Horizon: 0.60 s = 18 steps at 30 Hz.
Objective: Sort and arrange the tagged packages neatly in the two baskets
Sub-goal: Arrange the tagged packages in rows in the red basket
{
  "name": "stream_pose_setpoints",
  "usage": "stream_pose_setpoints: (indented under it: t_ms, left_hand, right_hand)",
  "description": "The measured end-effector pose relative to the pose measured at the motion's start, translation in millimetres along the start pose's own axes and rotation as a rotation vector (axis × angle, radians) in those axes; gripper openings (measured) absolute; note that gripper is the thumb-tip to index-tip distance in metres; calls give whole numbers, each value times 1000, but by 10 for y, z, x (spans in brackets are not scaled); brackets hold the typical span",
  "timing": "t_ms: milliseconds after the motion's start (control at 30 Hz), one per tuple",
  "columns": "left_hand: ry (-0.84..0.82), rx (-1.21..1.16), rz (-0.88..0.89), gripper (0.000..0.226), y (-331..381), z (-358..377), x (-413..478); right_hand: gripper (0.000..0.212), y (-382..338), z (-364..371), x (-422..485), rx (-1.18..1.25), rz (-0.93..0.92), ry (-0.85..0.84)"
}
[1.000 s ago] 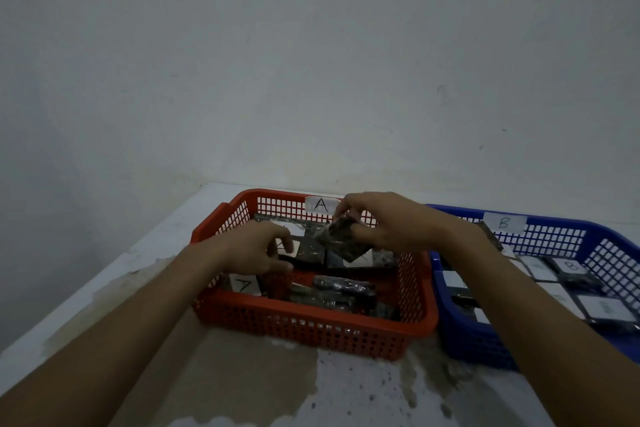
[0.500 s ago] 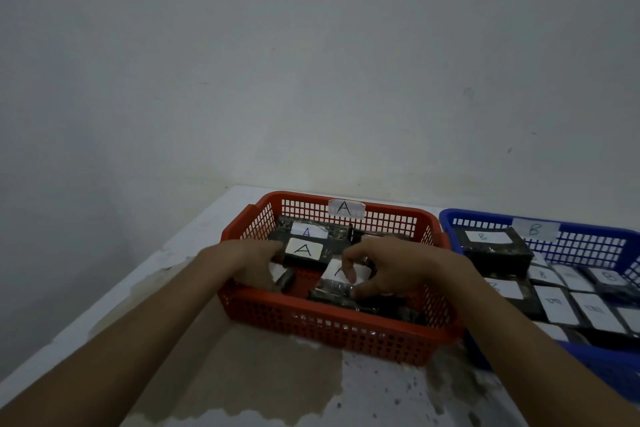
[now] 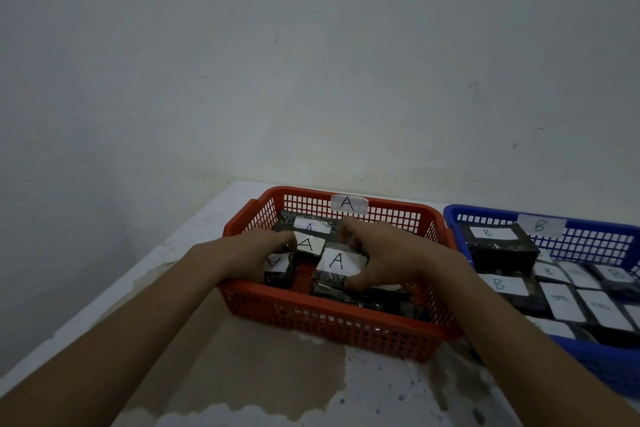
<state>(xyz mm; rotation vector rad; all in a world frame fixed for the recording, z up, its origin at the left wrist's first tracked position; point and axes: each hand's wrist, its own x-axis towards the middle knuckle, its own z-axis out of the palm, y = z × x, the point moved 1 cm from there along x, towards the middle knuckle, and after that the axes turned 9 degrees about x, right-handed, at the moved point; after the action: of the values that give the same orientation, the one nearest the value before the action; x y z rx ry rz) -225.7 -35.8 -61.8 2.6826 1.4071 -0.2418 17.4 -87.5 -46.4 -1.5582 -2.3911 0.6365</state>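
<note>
Stained counter (image 3: 242, 374) carries the red basket (image 3: 332, 329) beside the blue basket (image 3: 595, 364). Our right hand (image 3: 391, 253) grips an A-tagged package (image 3: 337, 267) inside red; our left hand (image 3: 249, 253) presses neighbouring packages. Next, we seat it flat, tag upward.

Red basket (image 3: 332, 326) at centre frame, tagged "A", holding dark wrapped packages (image 3: 341, 263) with white "A" labels, loosely placed. Blue basket (image 3: 588, 239) at right edge, tagged "B", filled with dark packages (image 3: 498, 246) labelled "B", mostly flat in rows.
</note>
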Motion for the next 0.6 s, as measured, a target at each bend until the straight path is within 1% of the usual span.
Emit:
stream_pose_setpoints:
  t_ms: [100,300,467,600]
  left_hand:
    - [9,14,0,60,0,17,18]
    - [32,61,3,51,-25,17,36]
    - [24,125,15,60,-6,16,42]
    - [-24,161,-28,66,21,-10,40]
  right_hand:
    - [62,-30,14,30,17,-9,0]
    - [62,-56,76,115,26,-33,15]
    - [63,-17,97,140,42,-33,34]
    - [63,31,74,147,68,-37,59]
